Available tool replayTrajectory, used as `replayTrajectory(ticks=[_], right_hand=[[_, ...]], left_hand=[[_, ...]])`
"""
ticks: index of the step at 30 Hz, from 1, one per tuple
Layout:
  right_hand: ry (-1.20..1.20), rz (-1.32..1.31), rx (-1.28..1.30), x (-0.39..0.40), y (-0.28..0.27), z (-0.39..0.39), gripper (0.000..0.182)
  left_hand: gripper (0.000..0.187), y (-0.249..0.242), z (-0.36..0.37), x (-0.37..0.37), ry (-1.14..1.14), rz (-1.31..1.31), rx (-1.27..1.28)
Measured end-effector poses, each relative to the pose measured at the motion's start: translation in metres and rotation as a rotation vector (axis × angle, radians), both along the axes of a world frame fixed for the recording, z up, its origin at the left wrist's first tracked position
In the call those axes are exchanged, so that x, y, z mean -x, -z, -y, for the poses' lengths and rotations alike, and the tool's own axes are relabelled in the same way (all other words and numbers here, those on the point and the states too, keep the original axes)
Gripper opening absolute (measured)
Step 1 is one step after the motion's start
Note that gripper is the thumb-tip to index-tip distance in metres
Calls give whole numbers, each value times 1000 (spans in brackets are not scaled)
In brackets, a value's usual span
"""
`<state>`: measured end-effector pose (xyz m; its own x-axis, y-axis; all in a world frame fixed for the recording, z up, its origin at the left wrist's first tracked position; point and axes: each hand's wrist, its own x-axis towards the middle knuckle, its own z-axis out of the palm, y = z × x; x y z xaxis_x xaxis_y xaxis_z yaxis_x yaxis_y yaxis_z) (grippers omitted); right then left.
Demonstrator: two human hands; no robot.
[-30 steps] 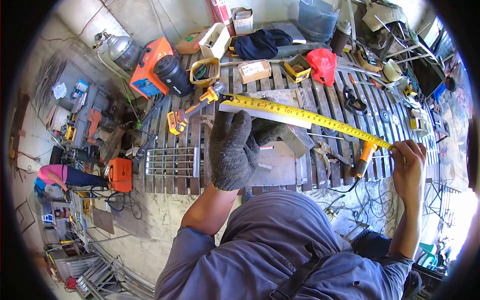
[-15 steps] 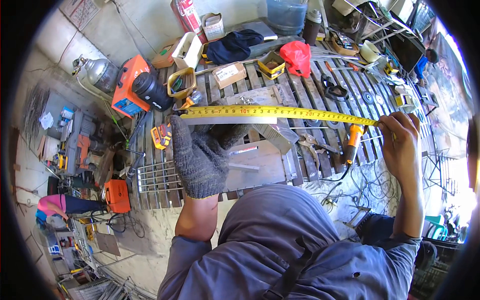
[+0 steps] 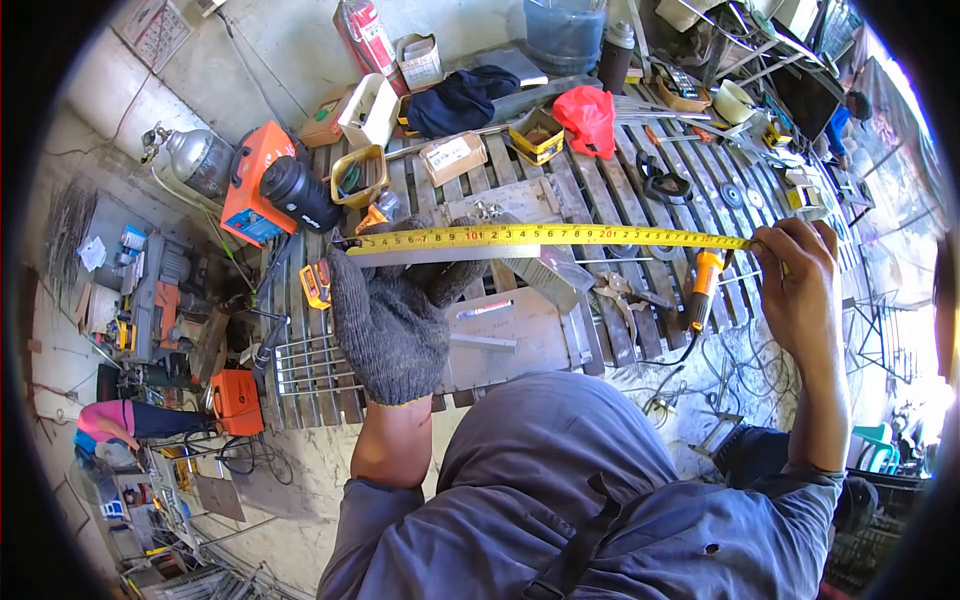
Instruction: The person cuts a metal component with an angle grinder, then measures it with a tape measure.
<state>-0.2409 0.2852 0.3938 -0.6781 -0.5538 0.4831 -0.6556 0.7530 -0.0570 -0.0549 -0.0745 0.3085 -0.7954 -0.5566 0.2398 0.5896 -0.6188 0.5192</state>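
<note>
A yellow tape measure blade (image 3: 560,236) stretches between my two hands above the slatted bench. My left hand (image 3: 395,325), in a dark knitted glove, is closed on a pale flat metal bar (image 3: 440,254) with the tape's hooked end against it. The bar lies along the underside of the blade. My bare right hand (image 3: 797,262) grips the far part of the tape; the tape's case is not visible. Below them on a metal plate (image 3: 540,340) lie a marker (image 3: 485,309) and a short metal strip (image 3: 483,343). A rectangular metal tube (image 3: 553,278) sits just behind.
An orange-handled power tool (image 3: 705,285) and locking pliers (image 3: 625,295) rest on the slatted bench (image 3: 640,180). Further back are a red bag (image 3: 585,120), a cardboard box (image 3: 453,157) and an orange welding machine (image 3: 262,185). Another person (image 3: 110,422) bends at the left; a second is far right.
The tape's left end has dipped slightly, along with my left hand and the bar, so the blade lies more level. Both hands keep their hold.
</note>
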Motion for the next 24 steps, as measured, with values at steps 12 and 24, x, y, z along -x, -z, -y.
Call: replayTrajectory(ticks=[12, 24], right_hand=[[-27, -25, 19, 5, -3, 3, 7], [-6, 179, 108, 11, 0, 7, 9]], left_hand=[[67, 6, 3, 0, 58, -81, -115], [48, 13, 8, 12, -145, 141, 143]])
